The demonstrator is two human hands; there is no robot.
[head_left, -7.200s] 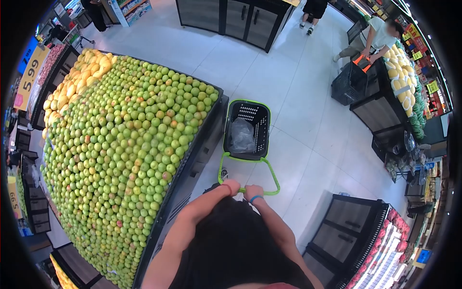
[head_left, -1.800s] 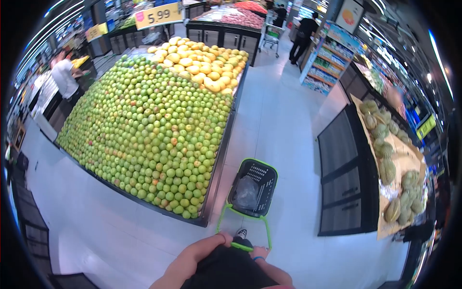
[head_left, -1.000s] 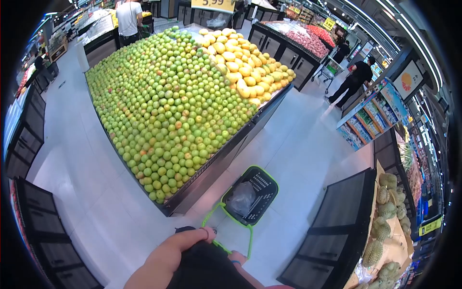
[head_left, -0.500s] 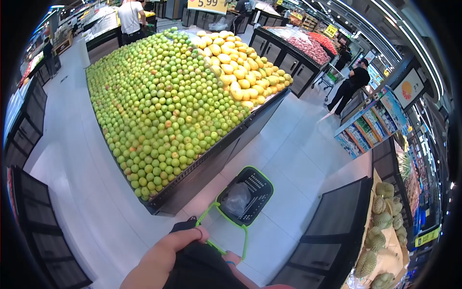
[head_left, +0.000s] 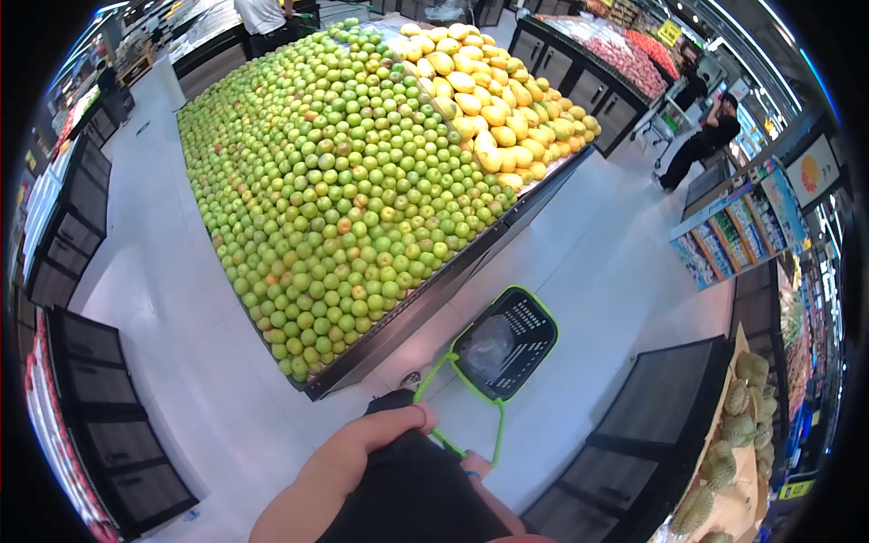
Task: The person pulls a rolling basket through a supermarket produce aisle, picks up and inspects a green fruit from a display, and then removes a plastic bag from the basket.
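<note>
Both my left hand [head_left: 398, 425] and right hand [head_left: 473, 468] are closed on the green handle of the black plastic basket [head_left: 520, 339]. It sits on the shiny white floor [head_left: 172, 308], beside the big pile of green fruit [head_left: 344, 190].

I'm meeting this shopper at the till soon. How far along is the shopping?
Early, by the look of it. The basket holds only a clear plastic bag; any contents are hard to tell. Both hands, left hand and right hand, are on its green handle, beside the green fruit. No fruit is picked yet.
</note>
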